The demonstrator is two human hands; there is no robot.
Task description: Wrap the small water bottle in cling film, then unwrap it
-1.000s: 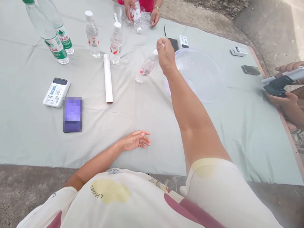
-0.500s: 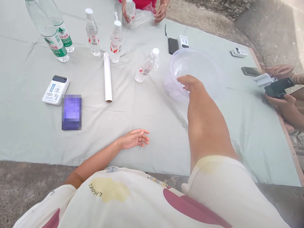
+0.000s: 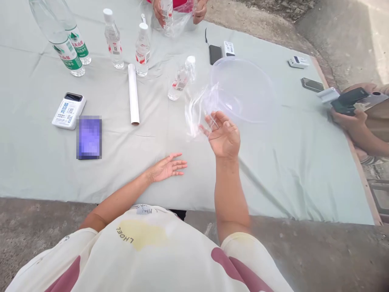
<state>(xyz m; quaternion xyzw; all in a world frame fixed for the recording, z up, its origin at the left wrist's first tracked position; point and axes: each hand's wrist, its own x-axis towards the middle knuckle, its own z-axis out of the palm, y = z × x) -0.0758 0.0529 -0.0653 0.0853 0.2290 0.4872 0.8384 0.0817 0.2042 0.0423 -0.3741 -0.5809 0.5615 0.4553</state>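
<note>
My right hand (image 3: 224, 134), palm up with fingers curled, grips a crumpled clear plastic bag (image 3: 196, 111) just in front of the basin. The translucent plastic basin (image 3: 255, 115) stands on the cloth behind that hand. My left hand (image 3: 166, 167) lies on the cloth near the table's front edge, fingers spread and holding nothing. Beyond both hands a small water bottle (image 3: 179, 83) with a red and white label leans to the right, with clear film around its upper part. A white roll (image 3: 133, 95) lies to the left of it.
Two small bottles (image 3: 114, 46) and two tall green-labelled bottles (image 3: 68, 56) stand at the back left. A white power bank (image 3: 69, 110) and a blurred purple item (image 3: 89, 138) lie left. Across the table another person's hands (image 3: 199, 11) handle a bottle and film; a person at right holds a dark device (image 3: 349, 101).
My right hand has come out of the basin toward me and left, bringing the clear plastic bag with it. My left hand's fingers have straightened and spread.
</note>
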